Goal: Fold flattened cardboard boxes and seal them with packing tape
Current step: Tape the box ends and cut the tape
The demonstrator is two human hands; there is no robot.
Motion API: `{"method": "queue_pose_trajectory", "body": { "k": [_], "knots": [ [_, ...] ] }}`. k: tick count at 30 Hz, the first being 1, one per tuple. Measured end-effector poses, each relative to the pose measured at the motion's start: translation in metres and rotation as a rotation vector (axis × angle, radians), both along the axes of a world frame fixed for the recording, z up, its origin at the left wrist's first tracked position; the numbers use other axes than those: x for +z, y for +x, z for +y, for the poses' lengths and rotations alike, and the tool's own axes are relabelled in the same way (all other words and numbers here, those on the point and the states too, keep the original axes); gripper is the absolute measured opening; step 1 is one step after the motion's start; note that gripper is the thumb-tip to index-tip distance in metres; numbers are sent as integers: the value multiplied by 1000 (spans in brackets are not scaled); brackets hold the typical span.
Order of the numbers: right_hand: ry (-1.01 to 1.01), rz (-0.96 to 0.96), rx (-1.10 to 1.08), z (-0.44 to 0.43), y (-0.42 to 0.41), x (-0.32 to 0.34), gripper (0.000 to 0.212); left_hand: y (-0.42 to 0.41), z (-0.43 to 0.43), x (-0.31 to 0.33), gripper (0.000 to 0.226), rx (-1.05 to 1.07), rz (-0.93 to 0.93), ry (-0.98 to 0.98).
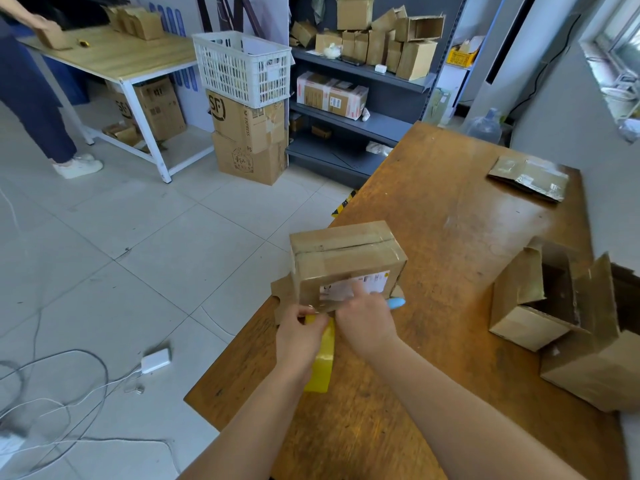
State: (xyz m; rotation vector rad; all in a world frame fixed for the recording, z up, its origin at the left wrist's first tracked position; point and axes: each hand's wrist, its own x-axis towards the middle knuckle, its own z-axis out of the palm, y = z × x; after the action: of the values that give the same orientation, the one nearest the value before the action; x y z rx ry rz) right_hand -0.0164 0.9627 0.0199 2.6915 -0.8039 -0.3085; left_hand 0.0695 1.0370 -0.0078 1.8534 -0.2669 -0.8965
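Head view: we count one closed box (346, 261), top seam taped, at the wooden table's (450, 220) near-left edge. Left hand (301, 337) pinches one yellow tape (322, 363) at the box's lower front edge. Right hand (367, 323) curls round one blue tool (396, 302), forefinger pressing the box's label. Two open boxes (533, 306) stand right; one flattened box (528, 178) lies far right.

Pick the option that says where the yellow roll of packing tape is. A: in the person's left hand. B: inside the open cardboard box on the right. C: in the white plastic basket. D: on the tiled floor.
A: the left hand grips the yellow roll of packing tape just below the taped brown cardboard box at the wooden table edge.
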Motion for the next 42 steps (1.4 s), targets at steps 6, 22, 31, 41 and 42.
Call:
{"method": "queue_pose_trajectory", "body": {
  "k": [6, 22, 31, 41, 42],
  "knots": [
    [328, -109, -301, -2, -37, -37, 21, 11, 11, -2, 15, -97, -17, 86],
    [1309, -810, -620, -3, -12, -38, 12, 29, 21, 0, 18, -613, -482, 193],
    [1145, -907, -673, -15, -15, -36, 13, 21, 37, -17, 27, -861, -957, 207],
    [1271, -631, -595, 2, -15, -53, 11, 16, 34, -26, 8, -742, -765, 174],
    [1264, -635, -617, 2, -16, -54, 7, 16, 34, -27, 7, -745, -757, 171]
  ]
}}
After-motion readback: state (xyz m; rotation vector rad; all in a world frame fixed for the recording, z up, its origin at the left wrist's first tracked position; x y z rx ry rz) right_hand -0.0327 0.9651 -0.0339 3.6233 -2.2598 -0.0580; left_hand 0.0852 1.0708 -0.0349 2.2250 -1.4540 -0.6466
